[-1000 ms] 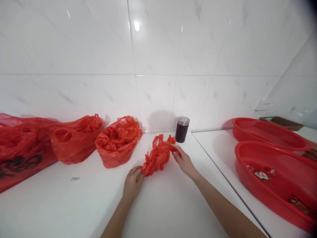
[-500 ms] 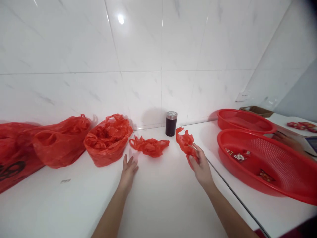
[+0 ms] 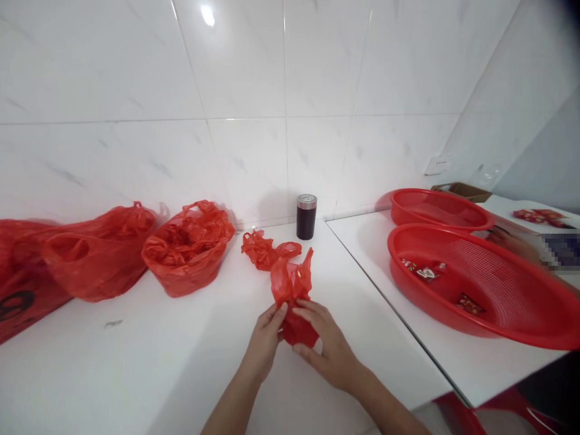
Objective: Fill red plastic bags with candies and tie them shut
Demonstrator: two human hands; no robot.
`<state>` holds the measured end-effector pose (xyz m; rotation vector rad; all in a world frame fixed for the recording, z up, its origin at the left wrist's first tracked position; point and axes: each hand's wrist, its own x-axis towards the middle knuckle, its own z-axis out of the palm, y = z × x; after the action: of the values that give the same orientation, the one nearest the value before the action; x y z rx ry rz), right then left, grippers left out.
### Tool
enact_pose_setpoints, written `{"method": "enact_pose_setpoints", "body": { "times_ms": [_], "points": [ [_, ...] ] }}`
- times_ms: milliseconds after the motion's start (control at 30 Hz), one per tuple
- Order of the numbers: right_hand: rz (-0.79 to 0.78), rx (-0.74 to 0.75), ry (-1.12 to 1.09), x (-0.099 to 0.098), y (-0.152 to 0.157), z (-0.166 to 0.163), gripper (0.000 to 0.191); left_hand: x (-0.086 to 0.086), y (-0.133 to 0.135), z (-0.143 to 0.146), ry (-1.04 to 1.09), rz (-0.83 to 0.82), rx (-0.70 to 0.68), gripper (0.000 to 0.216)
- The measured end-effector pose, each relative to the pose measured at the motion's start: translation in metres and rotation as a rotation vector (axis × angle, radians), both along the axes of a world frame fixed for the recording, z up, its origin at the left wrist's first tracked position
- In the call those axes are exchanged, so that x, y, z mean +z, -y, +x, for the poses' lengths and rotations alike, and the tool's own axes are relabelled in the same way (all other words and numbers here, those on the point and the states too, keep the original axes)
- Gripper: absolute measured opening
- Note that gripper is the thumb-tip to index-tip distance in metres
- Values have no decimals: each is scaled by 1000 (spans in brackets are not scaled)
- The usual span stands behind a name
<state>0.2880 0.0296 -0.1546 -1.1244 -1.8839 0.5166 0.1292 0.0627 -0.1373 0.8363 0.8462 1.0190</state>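
A small red plastic bag (image 3: 292,281) is between my hands over the white table, its handle loops pointing up. My left hand (image 3: 265,341) pinches its left side between thumb and fingers. On the other side my right hand (image 3: 328,347) grips it, fingers across the front and thumb lower down. The bag's lower part is partly covered by my fingers, and I cannot make out anything inside. Just behind lies a crumpled red plastic bag (image 3: 263,249). A dark cup with a silver lid (image 3: 307,217) stands upright near the wall.
To the left, an open bag stuffed with red plastic (image 3: 190,266) stands beside more red bags (image 3: 97,260). On the right, a large red basket (image 3: 453,314) holds several small packets, with another red basket (image 3: 435,208) behind. Another person's hand (image 3: 514,244) shows beyond it.
My right hand has brought the red bag left and nearer to me. My left hand, open before, has moved right and now holds the bag too. The view has shifted slightly.
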Motion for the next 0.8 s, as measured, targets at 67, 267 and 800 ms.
{"method": "enact_pose_setpoints", "body": {
  "times_ms": [67,267,800],
  "points": [
    [-65,-135,-126,-4,-1,4,36,-1,-1,-7,13,-41,62,34],
    [-103,-546,-409,-4,-14,49,21,-5,-2,-60,45,-77,366,36],
    [-899,551,-470,80,6,-10,25,-3,21,-74,-151,58,306,44]
  ]
}}
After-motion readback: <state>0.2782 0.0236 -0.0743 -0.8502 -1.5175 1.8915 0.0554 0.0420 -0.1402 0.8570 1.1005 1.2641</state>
